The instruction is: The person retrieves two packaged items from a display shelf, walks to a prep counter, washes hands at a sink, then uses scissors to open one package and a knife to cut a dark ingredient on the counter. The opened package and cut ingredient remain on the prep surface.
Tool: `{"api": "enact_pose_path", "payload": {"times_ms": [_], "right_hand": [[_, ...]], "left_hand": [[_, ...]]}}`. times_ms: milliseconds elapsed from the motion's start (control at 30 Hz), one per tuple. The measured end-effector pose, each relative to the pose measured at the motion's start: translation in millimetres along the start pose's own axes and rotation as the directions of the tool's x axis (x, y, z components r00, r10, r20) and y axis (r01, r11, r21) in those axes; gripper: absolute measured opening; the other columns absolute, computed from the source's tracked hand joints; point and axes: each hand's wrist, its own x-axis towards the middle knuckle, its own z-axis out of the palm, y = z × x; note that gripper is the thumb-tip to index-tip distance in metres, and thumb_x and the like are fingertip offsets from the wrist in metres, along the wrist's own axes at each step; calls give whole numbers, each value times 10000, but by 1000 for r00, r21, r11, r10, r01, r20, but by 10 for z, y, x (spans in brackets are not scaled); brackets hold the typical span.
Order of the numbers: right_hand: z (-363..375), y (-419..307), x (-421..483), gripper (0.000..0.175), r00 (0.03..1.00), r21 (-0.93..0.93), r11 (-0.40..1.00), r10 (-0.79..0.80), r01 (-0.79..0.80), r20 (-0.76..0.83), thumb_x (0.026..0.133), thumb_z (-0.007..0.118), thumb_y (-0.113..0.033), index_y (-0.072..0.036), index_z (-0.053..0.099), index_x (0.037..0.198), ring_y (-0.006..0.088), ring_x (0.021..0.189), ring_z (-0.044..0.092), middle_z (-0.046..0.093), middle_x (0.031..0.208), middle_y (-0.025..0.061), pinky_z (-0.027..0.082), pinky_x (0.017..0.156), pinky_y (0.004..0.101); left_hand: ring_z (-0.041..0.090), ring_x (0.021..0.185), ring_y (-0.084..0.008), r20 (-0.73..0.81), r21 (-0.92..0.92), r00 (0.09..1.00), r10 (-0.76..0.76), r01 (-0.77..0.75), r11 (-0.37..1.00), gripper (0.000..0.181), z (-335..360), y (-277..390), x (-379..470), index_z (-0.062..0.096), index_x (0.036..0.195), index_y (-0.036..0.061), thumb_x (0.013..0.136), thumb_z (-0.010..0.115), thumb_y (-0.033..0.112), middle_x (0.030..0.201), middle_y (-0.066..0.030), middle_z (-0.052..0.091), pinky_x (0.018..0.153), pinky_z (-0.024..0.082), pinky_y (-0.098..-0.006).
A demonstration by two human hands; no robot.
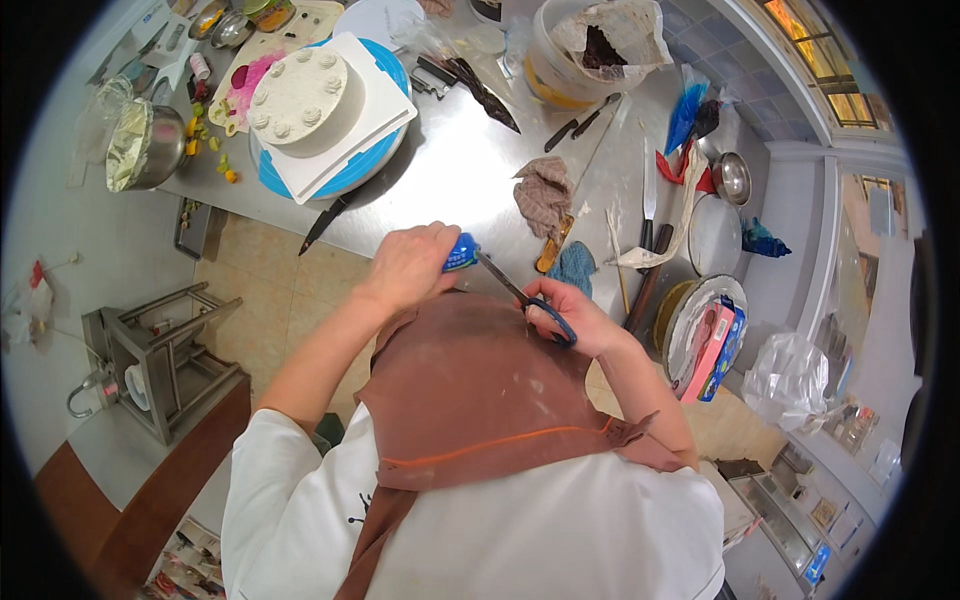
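Observation:
My left hand [416, 262] grips a small blue plastic packet [460, 253] at the table's front edge, just above my brown apron. My right hand [574, 319] holds a pair of scissors [553, 320] by dark blue handles. Their blades reach up and left to the packet's right end; whether they are cutting it cannot be told. Beyond my left hand, a round cake [311, 97] with white cream and piped rosettes sits on a white square board [375, 124], over a blue-topped cake turntable [390, 146].
Right of my hands lie a brown cloth [544, 195], a blue cloth [574, 266], a palette knife [649, 202] and a wooden rolling pin [651, 281]. A dark-handled knife [322, 225] overhangs the front edge. A plastic bucket [551, 71] and a steel bowl of cream [161, 142] stand farther back.

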Motion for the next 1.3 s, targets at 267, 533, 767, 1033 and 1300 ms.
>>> {"api": "enact_pose_path", "payload": {"times_ms": [267,533,767,1033,1300], "right_hand": [[-452,277,404,288,937,-486,874,-153,-20,-313,908,777,-229,-41,659,1091,210,676,642,659,776,95,475,596,328],[-569,793,1510,493,787,-825,511,-394,-240,-474,741,887,-278,-11,692,1107,420,953,687,716,994,197,547,830,476],[-66,50,994,389,844,-419,882,-385,217,-373,860,819,-191,-21,697,1187,166,814,667,705,929,65,554,747,304],[378,-375,729,185,934,35,977,-190,210,-303,1017,659,-198,-17,690,1037,134,778,649,699,887,44,533,711,281],[577,-369,678,96,896,180,939,-204,293,-395,1013,650,-141,-54,683,1039,134,753,639,697,918,39,515,674,252]], "left_hand": [[688,910,-254,259,-308,916,-307,379,873,471,67,-413,-71,648,1253,61,860,810,263,1111,-124,712,850,545,-345],[639,928,-146,46,-738,969,-242,196,646,588,166,-156,-92,626,1308,26,819,862,251,1037,-94,704,880,532,-318],[699,900,-232,124,-564,945,-303,318,762,541,133,-151,-61,651,1210,21,780,882,256,1012,-147,721,852,550,-349],[689,889,-239,-91,-635,993,-76,1,772,472,-2,17,-120,664,1133,31,730,886,138,1002,-125,714,819,544,-359],[688,891,-265,-414,-483,910,-11,-210,850,485,61,114,-217,661,1122,38,701,899,80,1004,-118,702,800,544,-368]]}}
